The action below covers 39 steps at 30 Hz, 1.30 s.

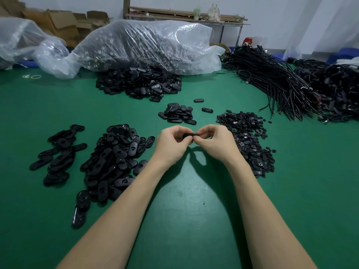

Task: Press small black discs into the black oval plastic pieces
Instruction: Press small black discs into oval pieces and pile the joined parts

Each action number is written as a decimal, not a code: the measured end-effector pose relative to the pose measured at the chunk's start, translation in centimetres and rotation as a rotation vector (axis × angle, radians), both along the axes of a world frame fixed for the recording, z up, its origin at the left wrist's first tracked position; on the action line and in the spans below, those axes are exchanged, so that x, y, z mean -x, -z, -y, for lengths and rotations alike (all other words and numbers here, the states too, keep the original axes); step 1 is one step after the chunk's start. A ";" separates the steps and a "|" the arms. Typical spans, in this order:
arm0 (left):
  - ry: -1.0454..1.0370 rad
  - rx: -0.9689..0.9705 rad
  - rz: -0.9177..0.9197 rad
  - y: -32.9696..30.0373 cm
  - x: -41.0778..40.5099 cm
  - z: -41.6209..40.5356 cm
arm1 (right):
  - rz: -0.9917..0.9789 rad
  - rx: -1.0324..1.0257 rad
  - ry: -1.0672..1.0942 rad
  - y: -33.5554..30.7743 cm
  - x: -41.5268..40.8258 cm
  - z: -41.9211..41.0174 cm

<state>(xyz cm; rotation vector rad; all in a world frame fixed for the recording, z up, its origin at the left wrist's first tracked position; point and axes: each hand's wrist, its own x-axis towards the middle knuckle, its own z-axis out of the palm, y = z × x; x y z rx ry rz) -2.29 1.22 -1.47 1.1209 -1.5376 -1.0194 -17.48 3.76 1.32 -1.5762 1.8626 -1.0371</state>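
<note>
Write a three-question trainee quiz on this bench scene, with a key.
1. True or false: the left hand and right hand both grip one black oval plastic piece above the green table mat.
2. The heap of small black discs lies beside which hand?
A. left
B. right
3. Fill in: the black cable bundles lie at the far ____ of the mat.

Key: 1 true; 2 B; 3 right.
</note>
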 end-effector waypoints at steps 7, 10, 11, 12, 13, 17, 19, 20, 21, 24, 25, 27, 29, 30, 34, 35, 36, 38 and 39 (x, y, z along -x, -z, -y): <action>-0.070 0.032 0.035 0.2 0.2 0.1 | -0.013 0.058 -0.002 0.4 -0.8 0.1; 0.006 0.033 -0.020 0.3 -0.2 0.3 | 0.055 0.077 -0.038 0.6 -0.7 0.2; 0.038 0.047 -0.030 0.2 -0.3 0.3 | 0.133 0.069 -0.039 0.7 -0.6 0.2; 0.063 0.073 -0.017 0.1 -0.5 0.4 | 0.239 0.052 -0.031 0.7 -0.5 0.2; 0.075 0.107 0.021 0.0 -0.6 0.6 | 0.355 0.031 -0.020 0.7 -0.4 0.2; 0.027 0.270 0.216 -0.4 -1.4 1.4 | 0.600 -0.015 -0.015 0.4 -0.2 0.5; -0.051 0.305 0.244 -0.5 -1.6 2.1 | 0.639 -0.001 0.028 0.6 -0.6 0.9; -0.112 0.313 0.251 -0.7 -1.6 2.6 | 0.635 0.012 0.057 0.7 -0.9 1.1; -0.179 0.313 0.254 -0.9 -1.5 3.3 | 0.606 0.030 0.079 1.0 -1.2 1.2; -0.343 0.264 0.290 -1.8 -0.5 6.1 | 0.369 0.080 0.080 1.8 -1.8 1.5; -0.379 0.230 0.315 -2.1 -0.1 7.1 | 0.286 0.085 0.066 2.1 -2.0 1.5; -0.435 0.170 0.382 -2.4 0.7 8.9 | 0.212 0.082 0.054 2.3 -2.0 1.6; -0.473 0.125 0.463 -2.2 1.3 10.3 | 0.220 0.080 0.059 2.4 -1.9 1.6; -0.482 0.103 0.505 -2.0 1.5 10.6 | 0.220 0.079 0.062 2.4 -1.8 1.7; -0.466 0.107 0.540 -1.1 1.8 10.4 | 0.207 0.063 0.070 2.4 -1.8 1.8; -0.460 0.141 0.529 -1.0 1.7 10.0 | 0.211 0.060 0.073 2.4 -1.8 1.8; -0.462 0.174 0.505 -1.0 1.6 9.4 | 0.211 0.057 0.075 2.4 -1.9 1.7; -0.485 0.213 0.448 -0.9 1.3 8.0 | 0.200 0.054 0.071 2.4 -1.9 1.7; -0.486 0.229 0.430 -0.9 1.1 7.1 | 0.196 0.055 0.068 2.3 -1.9 1.6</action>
